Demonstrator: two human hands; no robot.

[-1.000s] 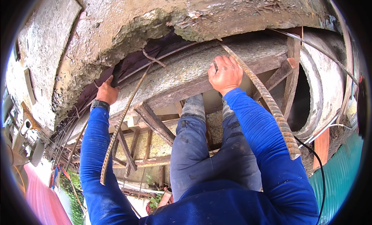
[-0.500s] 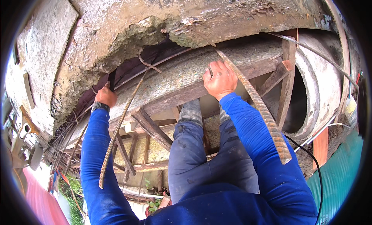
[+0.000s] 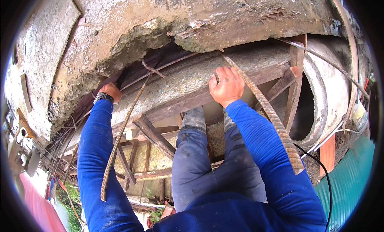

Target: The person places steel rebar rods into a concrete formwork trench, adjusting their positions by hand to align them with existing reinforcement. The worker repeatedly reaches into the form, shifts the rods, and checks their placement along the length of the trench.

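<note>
At two o'clock your right hand (image 3: 228, 87) grips a dark rod (image 3: 216, 77), likely stiff, best held mid-length; left hand (image 3: 112, 92) at ten o'clock, grip indeterminable.

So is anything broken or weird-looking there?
Yes. The concrete slab has a jagged, crumbly edge near the left hand, while the flat board at far left has straight edges. A bare, rusty ribbed rebar also juts out beside the right hand.
</note>
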